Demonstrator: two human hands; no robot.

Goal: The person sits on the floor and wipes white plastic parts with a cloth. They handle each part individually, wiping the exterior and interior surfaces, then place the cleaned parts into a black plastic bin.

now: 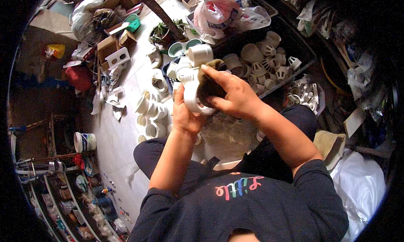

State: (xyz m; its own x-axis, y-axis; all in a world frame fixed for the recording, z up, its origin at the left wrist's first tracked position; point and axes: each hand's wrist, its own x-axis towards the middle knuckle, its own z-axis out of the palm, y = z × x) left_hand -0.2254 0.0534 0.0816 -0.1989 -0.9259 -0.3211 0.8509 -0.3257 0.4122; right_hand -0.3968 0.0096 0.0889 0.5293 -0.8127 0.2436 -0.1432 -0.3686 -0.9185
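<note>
My left hand (187, 115) grips a white plastic pipe fitting (193, 98) in front of me. My right hand (235, 92) holds a dark brownish cloth (210, 85) against the fitting's open end; the fingertips are partly hidden in it. Just beyond, more white fittings (184, 68) and a larger white pipe coupling (200, 54) lie heaped in a dark basket. White pipe fittings (153, 106) stand in a group on the floor to the left. A black plastic crate (288, 81) at the right holds many dusty-looking fittings and slotted caps (259, 69).
Plastic bags (214, 13) rest on the crate's far side, near a potted plant (159, 33). A cardboard box (107, 49) and a white bucket (84, 142) stand at the left, a shelf rack (68, 191) at lower left. A clear bag of white parts (304, 95) lies right.
</note>
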